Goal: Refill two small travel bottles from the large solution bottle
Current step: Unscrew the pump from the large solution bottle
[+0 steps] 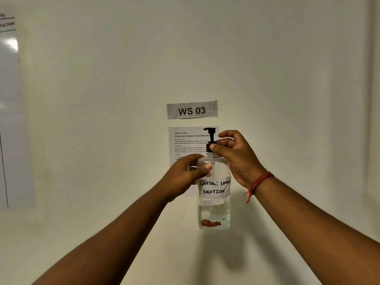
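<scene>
A large clear solution bottle (pixel 213 204) with a handwritten label "CONTACT LENS SOLUTION" is held upright in front of the wall, above the white surface. Liquid fills only its bottom part. My left hand (pixel 185 175) grips the bottle's shoulder from the left. My right hand (pixel 234 155) pinches the collar of the black pump cap (pixel 210 138) at the bottle's neck. No small travel bottles are in view.
A white wall stands close behind, with a "WS 03" sign (pixel 192 110) and a printed task sheet (pixel 185 145) partly hidden by the bottle and hands. A white board (pixel 10 120) leans at the far left. The white table surface (pixel 61 233) lies below.
</scene>
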